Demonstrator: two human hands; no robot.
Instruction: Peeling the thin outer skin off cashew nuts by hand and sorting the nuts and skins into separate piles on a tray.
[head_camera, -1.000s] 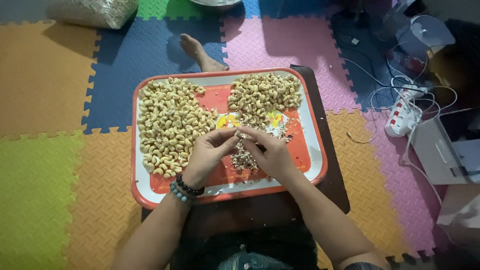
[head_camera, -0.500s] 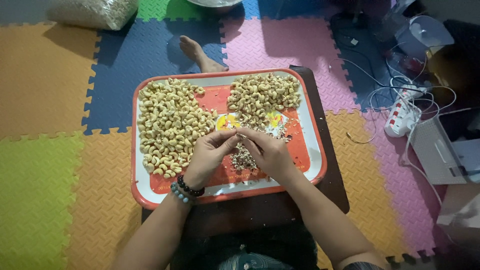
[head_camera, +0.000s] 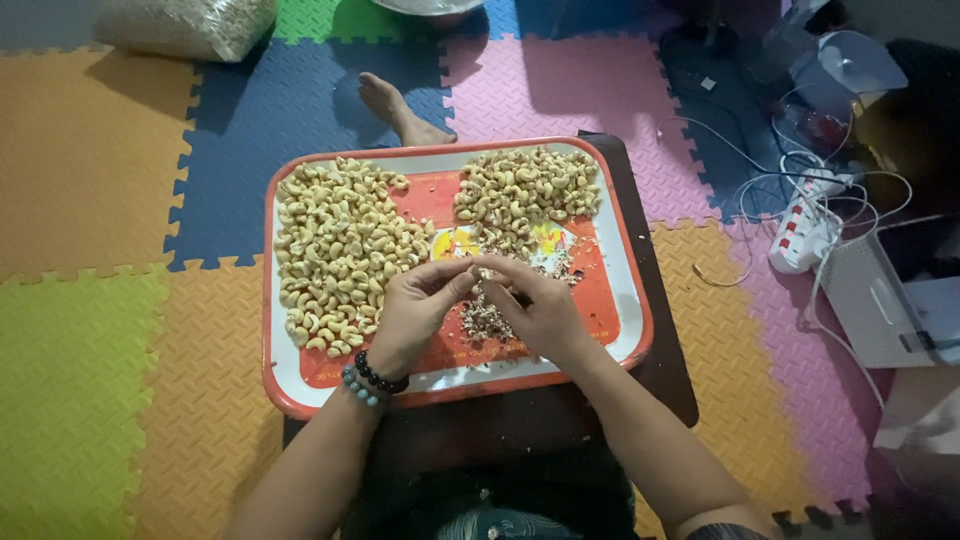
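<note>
A red and white tray (head_camera: 625, 330) rests on a dark low table (head_camera: 660, 380). A pile of pale peeled cashews (head_camera: 335, 250) fills its left side. Browner cashews with skin (head_camera: 525, 195) are heaped at its upper right. Flakes of skin (head_camera: 485, 318) lie in the middle. My left hand (head_camera: 415, 310), with two bead bracelets at the wrist, and my right hand (head_camera: 540, 305) meet fingertip to fingertip above the flakes. Together they pinch one small cashew (head_camera: 484, 272), mostly hidden by the fingers.
Coloured foam floor mats (head_camera: 90, 330) surround the table. A bare foot (head_camera: 395, 105) lies beyond the tray. A clear bag of nuts (head_camera: 185, 22) sits at the top left. A white power strip with tangled cables (head_camera: 805, 225) and boxes lie to the right.
My fingertips have shifted slightly around the cashew. The hands stay in the same spot above the flakes.
</note>
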